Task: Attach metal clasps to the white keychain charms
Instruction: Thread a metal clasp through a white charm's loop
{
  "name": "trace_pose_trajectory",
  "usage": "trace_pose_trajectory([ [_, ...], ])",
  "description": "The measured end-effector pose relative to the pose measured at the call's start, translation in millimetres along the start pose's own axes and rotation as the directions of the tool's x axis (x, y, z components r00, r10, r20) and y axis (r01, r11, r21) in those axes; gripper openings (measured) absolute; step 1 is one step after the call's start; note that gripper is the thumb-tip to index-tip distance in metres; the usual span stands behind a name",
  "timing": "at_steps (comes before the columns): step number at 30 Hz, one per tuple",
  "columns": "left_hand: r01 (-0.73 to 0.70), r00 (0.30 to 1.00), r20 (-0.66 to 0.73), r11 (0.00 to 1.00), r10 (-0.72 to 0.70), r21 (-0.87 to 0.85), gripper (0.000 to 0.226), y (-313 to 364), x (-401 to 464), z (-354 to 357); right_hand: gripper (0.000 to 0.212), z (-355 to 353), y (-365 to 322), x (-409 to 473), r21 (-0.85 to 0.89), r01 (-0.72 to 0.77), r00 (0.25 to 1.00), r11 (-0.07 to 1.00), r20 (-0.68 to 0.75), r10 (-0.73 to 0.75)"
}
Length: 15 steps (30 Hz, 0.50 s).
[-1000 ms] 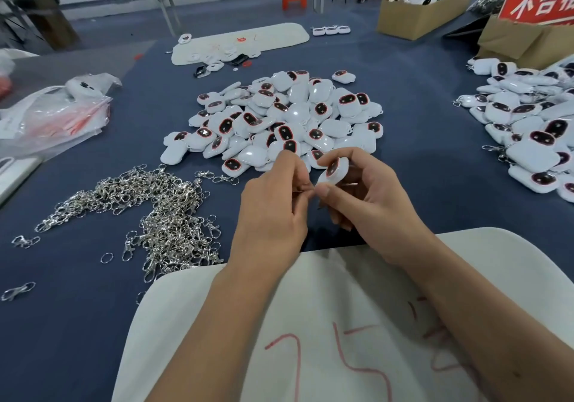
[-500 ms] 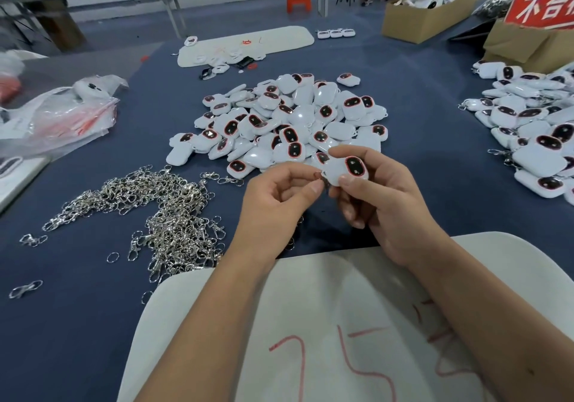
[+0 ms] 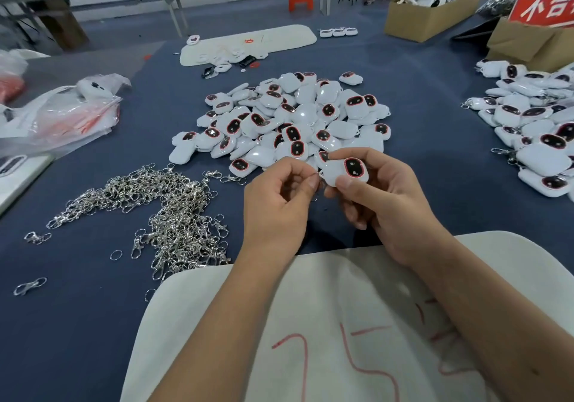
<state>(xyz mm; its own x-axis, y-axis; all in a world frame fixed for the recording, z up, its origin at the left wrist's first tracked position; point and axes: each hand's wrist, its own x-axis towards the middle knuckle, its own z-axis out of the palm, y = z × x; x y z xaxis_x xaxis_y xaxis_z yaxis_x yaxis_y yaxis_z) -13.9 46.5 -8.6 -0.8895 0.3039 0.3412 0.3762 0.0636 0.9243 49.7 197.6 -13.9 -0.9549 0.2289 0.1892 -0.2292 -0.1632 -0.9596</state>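
My right hand [image 3: 385,209] grips a white charm [image 3: 344,173] with a dark, red-rimmed oval face turned up. My left hand [image 3: 279,202] pinches a small metal clasp ring at the charm's left edge; the clasp is almost entirely hidden by the fingertips. Both hands hover above the blue table, in front of a heap of loose white charms [image 3: 292,122]. A tangled pile of silver clasps [image 3: 164,212] lies to the left of my left hand.
A white foam board [image 3: 310,324] with red marks lies at the near edge. More charms [image 3: 534,128] are heaped at the right, some with clasps. A plastic bag [image 3: 62,115] sits at the left, cardboard boxes [image 3: 435,7] at the back right.
The charm has been turned from edge-on to face up and lifted slightly. My left hand's fingers shifted from beside the right thumb to the charm's left edge.
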Motion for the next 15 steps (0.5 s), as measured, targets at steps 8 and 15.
trace_pose_trajectory([
  [8,-0.013,1.000,-0.017,0.998,0.014,0.070,0.011,-3,-2,4,0.024,1,2,3,0.006,0.006,0.996,1.000,-0.093,-0.005],
  [15,0.071,0.997,-0.033,0.997,-0.071,0.004,0.013,19,6,39,0.023,-3,4,5,0.054,0.084,0.880,0.995,-0.473,-0.049],
])
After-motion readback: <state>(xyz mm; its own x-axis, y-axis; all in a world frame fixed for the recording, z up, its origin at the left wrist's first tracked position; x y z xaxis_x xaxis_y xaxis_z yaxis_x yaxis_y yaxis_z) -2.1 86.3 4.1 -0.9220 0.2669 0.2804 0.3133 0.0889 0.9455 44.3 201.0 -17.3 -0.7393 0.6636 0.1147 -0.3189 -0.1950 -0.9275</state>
